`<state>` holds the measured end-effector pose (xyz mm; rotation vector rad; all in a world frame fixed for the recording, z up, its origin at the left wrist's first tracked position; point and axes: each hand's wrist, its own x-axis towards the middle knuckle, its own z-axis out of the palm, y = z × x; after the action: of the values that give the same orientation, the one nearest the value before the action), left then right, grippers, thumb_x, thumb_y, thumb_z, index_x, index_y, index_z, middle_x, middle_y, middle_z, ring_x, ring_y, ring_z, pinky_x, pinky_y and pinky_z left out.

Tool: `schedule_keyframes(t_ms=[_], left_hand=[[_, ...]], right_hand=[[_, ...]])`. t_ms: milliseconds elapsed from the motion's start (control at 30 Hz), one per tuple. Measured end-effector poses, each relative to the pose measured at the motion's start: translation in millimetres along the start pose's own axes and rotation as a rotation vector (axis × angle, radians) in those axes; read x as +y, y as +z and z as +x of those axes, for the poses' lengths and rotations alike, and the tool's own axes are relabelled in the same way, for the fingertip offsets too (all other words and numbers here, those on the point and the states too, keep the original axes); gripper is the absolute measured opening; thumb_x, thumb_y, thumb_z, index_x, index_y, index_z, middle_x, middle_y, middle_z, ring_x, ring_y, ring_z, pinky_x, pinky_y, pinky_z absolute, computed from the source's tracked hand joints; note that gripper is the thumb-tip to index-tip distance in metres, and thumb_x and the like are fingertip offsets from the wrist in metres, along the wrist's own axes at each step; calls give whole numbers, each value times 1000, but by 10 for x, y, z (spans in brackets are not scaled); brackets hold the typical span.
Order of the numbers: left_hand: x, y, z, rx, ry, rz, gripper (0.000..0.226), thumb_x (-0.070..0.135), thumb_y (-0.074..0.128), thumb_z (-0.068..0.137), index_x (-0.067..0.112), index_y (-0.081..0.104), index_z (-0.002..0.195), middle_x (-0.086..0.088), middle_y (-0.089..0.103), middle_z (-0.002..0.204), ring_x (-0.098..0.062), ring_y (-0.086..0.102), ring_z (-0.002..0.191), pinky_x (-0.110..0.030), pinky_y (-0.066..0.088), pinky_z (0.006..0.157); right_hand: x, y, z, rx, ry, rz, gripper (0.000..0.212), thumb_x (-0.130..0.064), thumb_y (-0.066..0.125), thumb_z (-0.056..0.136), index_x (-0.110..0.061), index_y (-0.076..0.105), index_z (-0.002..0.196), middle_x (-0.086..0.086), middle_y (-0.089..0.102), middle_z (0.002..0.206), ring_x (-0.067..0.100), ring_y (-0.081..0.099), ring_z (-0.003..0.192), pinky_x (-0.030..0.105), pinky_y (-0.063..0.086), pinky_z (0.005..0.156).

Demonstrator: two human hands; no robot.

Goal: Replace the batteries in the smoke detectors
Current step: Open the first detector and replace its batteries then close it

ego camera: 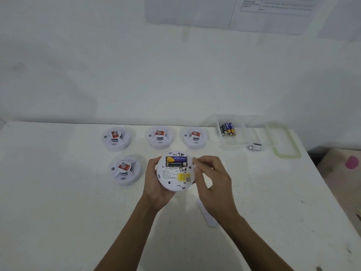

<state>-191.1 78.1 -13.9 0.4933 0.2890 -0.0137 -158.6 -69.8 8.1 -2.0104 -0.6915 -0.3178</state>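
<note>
My left hand (154, 182) grips a white round smoke detector (173, 179) turned back side up, its battery bay open with batteries (176, 160) lying inside. My right hand (212, 178) hovers at the detector's right rim, thumb and fingers pinched close together near the bay; whether it holds anything is unclear. A narrow white cover piece (207, 214) lies on the table under my right forearm. Several other detectors sit face up with red labels: three in a back row (115, 138) (160, 137) (195, 136) and one at the front left (125, 170).
A clear plastic box (230, 147) at the back right holds several batteries (227, 129). One silver battery (254, 146) lies in a second clear compartment beside it. The white table (58, 202) ends at the right edge; a wall stands right behind it.
</note>
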Motion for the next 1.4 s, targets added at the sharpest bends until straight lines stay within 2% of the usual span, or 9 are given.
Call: schedule_keyframes(t_ms=[133,267,467,733,867,967,1067,1167,1400], left_hand=[[13,-25,7,-82,-79,-59,51,40,45,80,10,61,119,-23,63,117,-42,62,104,-53,53,80],[4,-105,44,-108,-122,-34,58,40,49,77,8,54,125,-26,53,128,-43,54,115,-55,49,88],[6,-114,25,-110,-122,-22,55,41,44,78,6,61,118,-26,59,121,-44,59,108,-57,43,95],[-25,-121,31,-147,-127,-32,52,41,43,80,9,60,117,-25,59,120,-42,59,109,-56,41,97],[-50,-94,3,-147,-138,-32,52,40,36,83,9,65,111,-24,61,118,-42,60,107,-56,41,97],[-53,-71,-17,-132,-142,-39,51,40,35,84,10,67,110,-24,61,118,-42,61,106,-56,45,93],[-41,-82,-26,-114,-130,-42,52,41,37,83,10,59,120,-25,57,123,-42,59,109,-55,50,89],[-45,-80,-43,-115,-121,-43,54,40,44,80,11,56,123,-25,55,126,-42,58,110,-55,50,87],[-41,-68,-79,-16,-39,-8,45,38,39,85,13,69,108,-19,62,117,-35,61,104,-52,49,90]], right_hand=[[166,-93,-8,64,69,-37,22,-15,55,89,-7,70,104,-3,60,95,-7,56,90,1,43,75],[373,-125,-119,-118,263,-190,21,-13,60,91,-11,69,109,4,67,101,4,59,78,13,52,76],[570,-127,-344,-593,552,-614,53,-52,52,89,-14,55,125,4,51,128,18,49,114,26,41,96],[531,-36,-447,-580,538,-733,60,-58,58,82,-13,50,122,5,46,125,20,45,112,29,44,94],[521,-44,-394,-581,552,-668,45,-44,56,88,-15,46,120,4,48,121,19,44,106,29,41,91],[516,-28,-393,-546,450,-645,11,-30,49,96,-21,47,90,-3,51,99,11,38,88,19,34,77],[469,-73,-288,-461,486,-501,39,-21,52,95,-23,30,63,-10,37,66,4,34,62,12,25,54],[350,-183,-120,-406,562,-230,35,-16,60,87,-19,32,66,-6,37,64,6,31,55,15,26,52],[-125,-391,190,-293,491,135,36,-25,77,77,-12,49,95,-11,55,91,3,54,75,11,45,57]])
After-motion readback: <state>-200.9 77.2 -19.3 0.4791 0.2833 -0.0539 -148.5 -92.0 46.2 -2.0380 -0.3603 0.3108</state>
